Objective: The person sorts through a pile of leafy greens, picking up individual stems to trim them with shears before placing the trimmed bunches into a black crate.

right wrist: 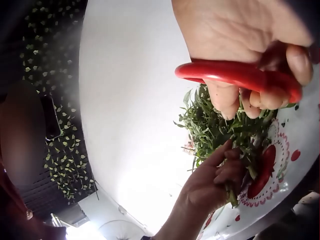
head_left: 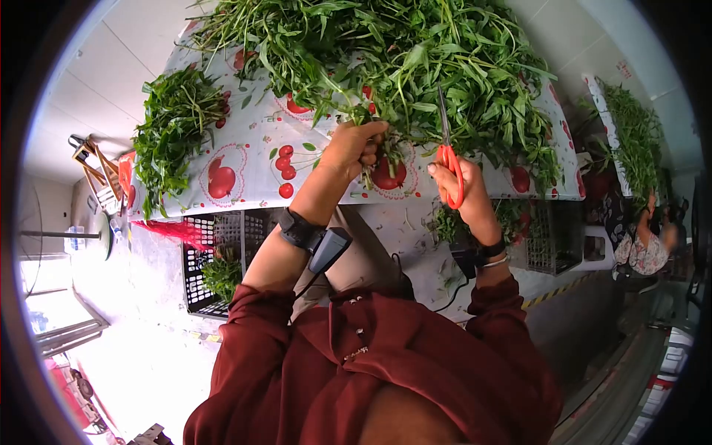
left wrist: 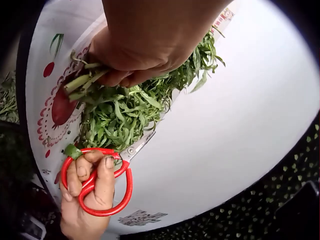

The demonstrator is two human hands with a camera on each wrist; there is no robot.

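My left hand (head_left: 347, 150) grips a small bunch of leafy green stems over the front of the table. In the left wrist view the cut-looking stem ends (left wrist: 80, 86) stick out from under the fingers. My right hand (head_left: 469, 190) holds red-handled scissors (head_left: 448, 154), its fingers through the loops and the blades pointing away from me toward the greens. A short piece of green stem (left wrist: 73, 151) lies against the handle. Just beyond both hands spreads a large heap of leafy greens (head_left: 482, 89). The red handle (right wrist: 225, 75) crosses the right palm in the right wrist view.
A separate bundle of greens (head_left: 172, 122) lies at the left of the cherry-patterned tablecloth (head_left: 256, 178). Black crates (head_left: 194, 285) stand below the table's front edge, one with greens inside. At far right another person (head_left: 644, 248) sits by a second table heaped with greens (head_left: 634, 133).
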